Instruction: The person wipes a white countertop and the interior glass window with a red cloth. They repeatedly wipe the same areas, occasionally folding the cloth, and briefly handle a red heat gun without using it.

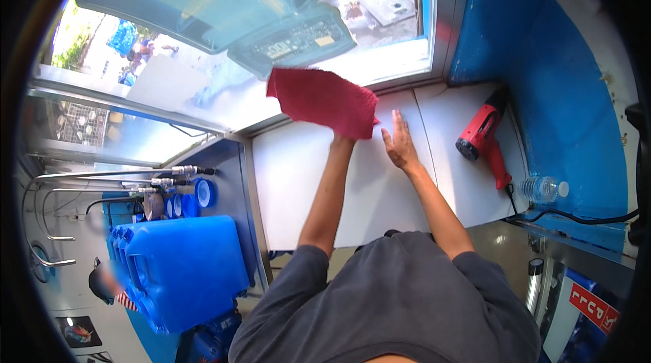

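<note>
A dark red cloth is draped over my left hand, hiding its fingers; only the wrist end shows. The cloth is raised in front of the window, at the far edge of the white countertop. I cannot tell whether it touches the glass. Just to the right of it, my right hand has its fingers stretched out over the countertop and holds nothing. A seam in the white surface runs close by that hand.
On the right lie a red heat gun and a clear plastic bottle, with a black cord beside them. Blue water jugs, blue caps and metal pipes stand at left. Another person is behind the jugs.
</note>
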### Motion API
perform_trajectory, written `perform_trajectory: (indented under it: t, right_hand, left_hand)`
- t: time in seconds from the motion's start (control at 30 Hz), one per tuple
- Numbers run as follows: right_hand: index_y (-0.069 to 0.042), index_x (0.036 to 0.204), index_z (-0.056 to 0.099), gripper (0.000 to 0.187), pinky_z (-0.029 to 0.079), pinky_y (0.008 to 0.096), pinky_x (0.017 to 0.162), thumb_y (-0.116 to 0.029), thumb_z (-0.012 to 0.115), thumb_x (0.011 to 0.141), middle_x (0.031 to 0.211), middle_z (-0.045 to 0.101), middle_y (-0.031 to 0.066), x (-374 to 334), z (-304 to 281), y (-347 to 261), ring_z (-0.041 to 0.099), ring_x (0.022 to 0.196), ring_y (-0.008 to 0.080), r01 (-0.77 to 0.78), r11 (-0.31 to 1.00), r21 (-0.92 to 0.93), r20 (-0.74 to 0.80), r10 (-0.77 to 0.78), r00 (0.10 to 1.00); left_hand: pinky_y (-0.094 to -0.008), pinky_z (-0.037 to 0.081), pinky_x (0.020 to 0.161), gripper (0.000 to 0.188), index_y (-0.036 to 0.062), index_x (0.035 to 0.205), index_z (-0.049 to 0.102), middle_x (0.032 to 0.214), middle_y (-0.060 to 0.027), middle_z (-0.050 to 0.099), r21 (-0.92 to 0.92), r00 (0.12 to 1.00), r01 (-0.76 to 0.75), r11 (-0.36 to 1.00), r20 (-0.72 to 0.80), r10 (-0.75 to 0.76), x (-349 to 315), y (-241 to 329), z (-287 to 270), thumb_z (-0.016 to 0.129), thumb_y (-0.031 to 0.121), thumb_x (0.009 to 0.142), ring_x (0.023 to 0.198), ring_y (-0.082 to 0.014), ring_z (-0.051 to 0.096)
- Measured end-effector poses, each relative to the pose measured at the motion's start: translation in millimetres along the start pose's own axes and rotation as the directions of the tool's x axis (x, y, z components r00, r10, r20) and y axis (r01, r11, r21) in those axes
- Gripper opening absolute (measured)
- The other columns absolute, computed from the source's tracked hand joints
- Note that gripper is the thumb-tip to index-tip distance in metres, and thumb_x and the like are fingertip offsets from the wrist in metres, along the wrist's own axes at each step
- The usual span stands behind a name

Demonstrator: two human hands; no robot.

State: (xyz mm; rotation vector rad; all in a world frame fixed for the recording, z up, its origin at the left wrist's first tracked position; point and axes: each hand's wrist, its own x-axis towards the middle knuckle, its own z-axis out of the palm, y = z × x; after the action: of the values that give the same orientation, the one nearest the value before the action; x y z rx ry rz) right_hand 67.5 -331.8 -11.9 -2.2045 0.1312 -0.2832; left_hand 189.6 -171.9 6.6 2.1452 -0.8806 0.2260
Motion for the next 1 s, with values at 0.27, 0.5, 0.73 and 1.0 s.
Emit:
perform_trajectory:
  t: [0.27,0.5,0.73,1.0]
  right_hand:
    - [0.005,0.141,0.042,0.06,0.016,0.0527,0.122,-0.023,0.056,0.09,0.15,0.038,0.0274,-11,8,-7,0.026,0.144,0.0446,0.166,0.905,-0.392,0.127,-0.126,0.984]
    - [0.006,0.139,0.044,0.06,0.02,0.0513,0.121,-0.024,0.055,0.089,0.151,0.039,0.0247,-11,13,-3,0.029,0.145,0.0407,0.19,0.912,-0.363,-0.017,-0.21,0.978]
    - [0.005,0.142,0.042,0.061,0.018,0.0504,0.122,-0.023,0.055,0.089,0.155,0.035,0.0236,-11,18,-5,0.028,0.146,0.0397,0.135,0.906,-0.4,0.028,-0.135,0.99]
    - [0.006,0.139,0.044,0.06,0.02,0.0509,0.122,-0.021,0.057,0.086,0.15,0.04,0.0246,-10,12,-13,0.034,0.142,0.0417,0.158,0.879,-0.45,0.003,-0.176,0.984]
  left_hand:
    - [-0.0509,0.026,0.118,0.057,0.0145,0.133,0.057,0.131,-0.0131,0.058,0.544,0.866,-0.499,0.675,0.276,0.418,37,-17,50,0.062,0.042,0.084,0.127,-0.0387,0.049]
    - [-0.0369,0.051,0.092,0.028,0.0105,0.113,0.068,0.112,-0.0084,0.068,-0.084,0.945,-0.326,0.942,0.01,0.328,73,61,-20,0.069,0.023,0.088,0.108,-0.0221,0.064]
    - [-0.0301,0.056,0.083,0.028,0.0036,0.101,0.07,0.109,-0.0114,0.07,-0.665,0.897,-0.245,0.706,0.12,0.425,172,87,-63,0.08,0.007,0.076,0.096,-0.0174,0.067]
    - [-0.0297,0.052,0.088,0.03,0.0009,0.112,0.067,0.104,-0.007,0.07,-0.667,0.921,0.273,0.693,0.389,0.012,155,54,17,0.073,0.014,0.086,0.094,-0.0134,0.063]
